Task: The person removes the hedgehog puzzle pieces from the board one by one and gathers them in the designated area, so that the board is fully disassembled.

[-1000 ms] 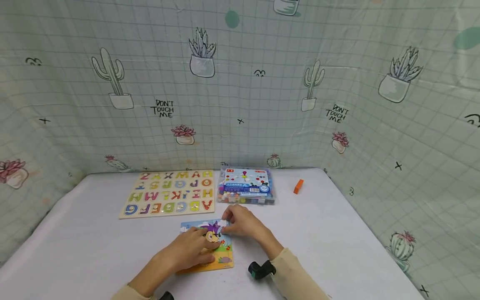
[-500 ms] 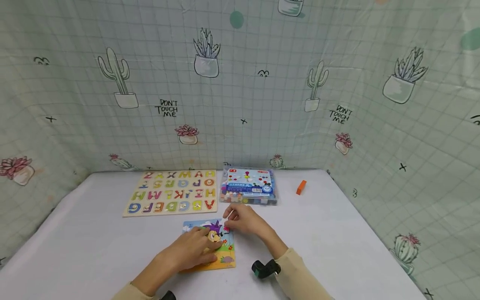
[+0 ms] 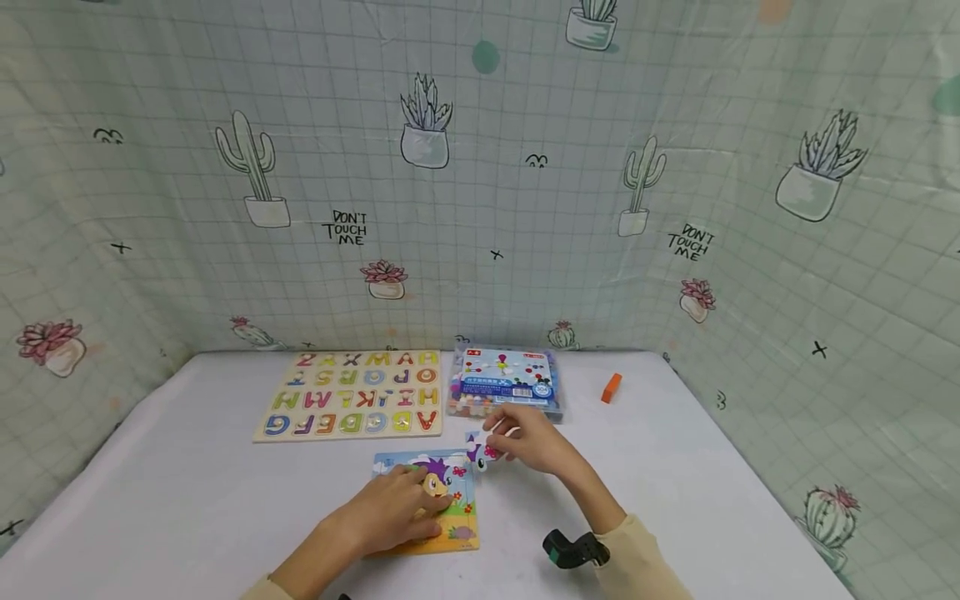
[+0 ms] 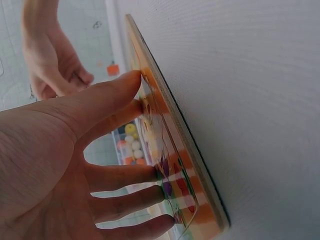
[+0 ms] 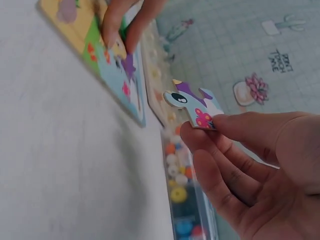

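In the head view, the left hand lay with loosely spread fingers on the picture puzzle, at lower centre of the frame on the white surface. At the puzzle's upper right corner, the right hand pinched a puzzle piece. The step in hand seemed to be handling this one piece with the board steadied; the next move appeared to call for a firm pinch and careful turning to suit its destination. Left of centre, the letter board showed coloured capitals, including G, F, E and D. The plastic box beside it seemed marked "304", its other print too small to read. The cloth behind read "DON'T TOUCH ME" twice.

In the left wrist view, left fingertips touched the puzzle's face; no writing was legible.

In the right wrist view, thumb and finger gripped the piece near centre, apart from the puzzle at upper left; "DON'T TOUCH ME" ran sideways at upper right.
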The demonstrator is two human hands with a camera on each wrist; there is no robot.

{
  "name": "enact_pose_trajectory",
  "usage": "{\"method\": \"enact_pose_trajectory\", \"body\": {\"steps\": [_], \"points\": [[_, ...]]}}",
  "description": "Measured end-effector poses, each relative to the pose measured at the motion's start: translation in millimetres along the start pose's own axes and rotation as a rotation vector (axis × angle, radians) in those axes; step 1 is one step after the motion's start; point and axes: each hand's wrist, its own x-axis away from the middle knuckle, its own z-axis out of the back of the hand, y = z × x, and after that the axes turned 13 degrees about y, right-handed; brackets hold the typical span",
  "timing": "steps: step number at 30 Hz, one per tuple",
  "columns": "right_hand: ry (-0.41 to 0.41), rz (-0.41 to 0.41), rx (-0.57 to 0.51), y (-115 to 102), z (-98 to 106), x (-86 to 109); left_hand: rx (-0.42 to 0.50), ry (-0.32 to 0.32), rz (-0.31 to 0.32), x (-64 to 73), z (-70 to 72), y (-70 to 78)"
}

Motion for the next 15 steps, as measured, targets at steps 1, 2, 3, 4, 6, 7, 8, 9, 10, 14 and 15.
{"method": "enact_pose_trajectory", "body": {"steps": [1, 2, 3, 4, 6, 7, 8, 9, 10, 14, 15], "points": [[0.002, -0.003, 0.007, 3, 4, 2.8, 0.001, -0.003, 0.003, 0.1, -0.1, 0.3], [0.005, -0.004, 0.013, 5, 7, 5.4, 0.001, -0.006, 0.006, 0.4, 0.0, 0.5], [0.009, -0.006, 0.016, 8, 11, 7.7, 0.004, -0.009, 0.013, 0.9, 0.1, 0.7], [0.012, -0.009, 0.024, 11, 15, 9.6, 0.005, -0.008, 0.017, 1.4, 0.1, 0.7], [0.025, -0.015, 0.031, 17, 24, 13.0, 0.006, -0.002, 0.018, 2.1, -0.3, 0.1], [0.033, -0.019, 0.035, 21, 29, 14.6, 0.006, 0.003, 0.013, 2.3, -0.4, -0.1], [0.042, -0.023, 0.041, 25, 34, 16.2, 0.006, 0.008, 0.007, 2.5, -0.5, -0.4], [0.048, -0.029, 0.046, 29, 39, 17.6, 0.007, 0.014, 0.001, 2.6, -0.7, -0.6], [0.05, -0.035, 0.05, 33, 45, 18.9, 0.005, 0.019, -0.008, 2.5, -0.8, -1.0], [0.03, -0.053, 0.046, 45, 67, 24.1, 0.008, 0.022, -0.017, 2.1, -0.8, -1.3], [0.02, -0.056, 0.045, 48, 73, 25.0, 0.01, 0.022, -0.017, 2.0, -0.6, -1.2]]}}
